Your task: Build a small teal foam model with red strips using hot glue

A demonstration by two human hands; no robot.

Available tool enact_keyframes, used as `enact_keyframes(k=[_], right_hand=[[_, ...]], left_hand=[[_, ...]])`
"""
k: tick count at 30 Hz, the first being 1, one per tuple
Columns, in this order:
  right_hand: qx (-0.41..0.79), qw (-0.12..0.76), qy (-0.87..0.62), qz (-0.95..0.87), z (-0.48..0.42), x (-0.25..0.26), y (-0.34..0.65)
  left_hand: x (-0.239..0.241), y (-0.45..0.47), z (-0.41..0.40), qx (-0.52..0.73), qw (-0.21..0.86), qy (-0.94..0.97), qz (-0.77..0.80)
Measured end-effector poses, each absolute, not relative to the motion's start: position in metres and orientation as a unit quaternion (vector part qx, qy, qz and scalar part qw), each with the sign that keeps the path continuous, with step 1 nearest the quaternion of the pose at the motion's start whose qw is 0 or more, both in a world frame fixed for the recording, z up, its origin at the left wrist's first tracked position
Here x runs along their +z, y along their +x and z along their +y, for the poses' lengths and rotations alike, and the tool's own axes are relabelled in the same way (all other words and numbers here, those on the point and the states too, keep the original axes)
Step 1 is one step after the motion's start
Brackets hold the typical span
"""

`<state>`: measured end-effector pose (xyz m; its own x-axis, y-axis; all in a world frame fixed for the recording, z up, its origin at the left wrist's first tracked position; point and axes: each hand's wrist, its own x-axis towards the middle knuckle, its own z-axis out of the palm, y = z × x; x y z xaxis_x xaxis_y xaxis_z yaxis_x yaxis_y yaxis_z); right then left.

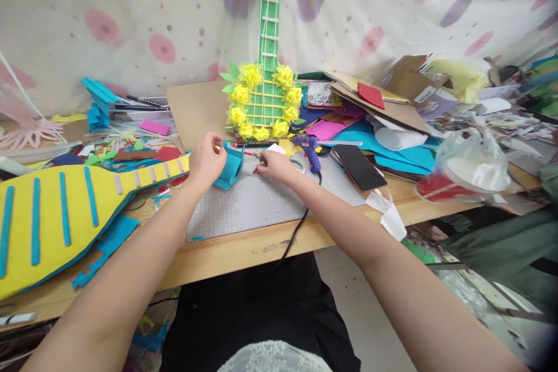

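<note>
My left hand (207,158) is closed around a curved teal foam piece (231,167), holding it upright at the far edge of a grey cutting mat (257,203). My right hand (274,165) rests on the mat just right of it, fingers pinched on a small red stick-like item (256,169) that I cannot name for sure. A yellow foam guitar shape with teal stripes (52,218) lies at my left. A green foam guitar with yellow paper flowers (264,102) stands against the wall behind both hands.
A purple glue gun (310,148) lies right of my right hand, its black cord (296,232) running over the table's front edge. A dark phone (358,166), foam sheets, cardboard and a red cup in plastic (453,183) crowd the right side. Foam scraps litter the left.
</note>
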<state>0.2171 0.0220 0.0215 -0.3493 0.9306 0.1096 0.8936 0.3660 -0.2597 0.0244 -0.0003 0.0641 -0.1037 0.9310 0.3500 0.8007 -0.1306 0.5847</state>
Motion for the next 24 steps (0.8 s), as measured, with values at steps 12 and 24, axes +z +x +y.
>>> enact_keyframes(k=[12,24], right_hand=[[0.131,0.060,-0.664,-0.733,0.019,0.036,0.191],[0.125,0.052,-0.649,-0.749,0.012,0.036,0.194]], left_hand=[[0.067,0.047,-0.011,0.227,0.096,0.706,0.664],[0.067,0.060,0.008,0.208,0.097,0.692,0.684]])
